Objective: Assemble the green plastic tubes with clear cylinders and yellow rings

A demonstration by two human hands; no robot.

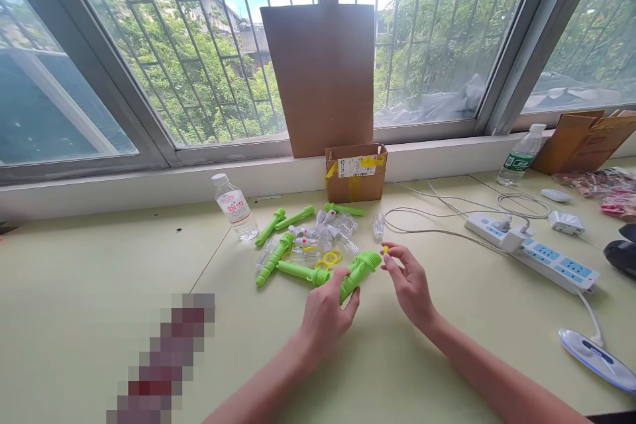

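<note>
My left hand (328, 308) is wrapped round a light green threaded tube (358, 273), its wide threaded end pointing up and to the right. Close to that end, my right hand (410, 281) pinches a small yellow piece (385, 250) between thumb and fingertips. Several more green tubes (301, 272) lie beyond and to the left. Among them are yellow rings (332, 258), clear plastic tubes (342, 238) and white parts with red dots (303, 232). One clear tube (378, 226) stands apart, just beyond my right hand.
Behind the parts is a small cardboard box (355, 185); a water bottle (236, 209) stands left of them. On the right are a power strip (536, 255), loose cables, another bottle (519, 156) and a white device (596, 359). A blurred patch covers the lower left.
</note>
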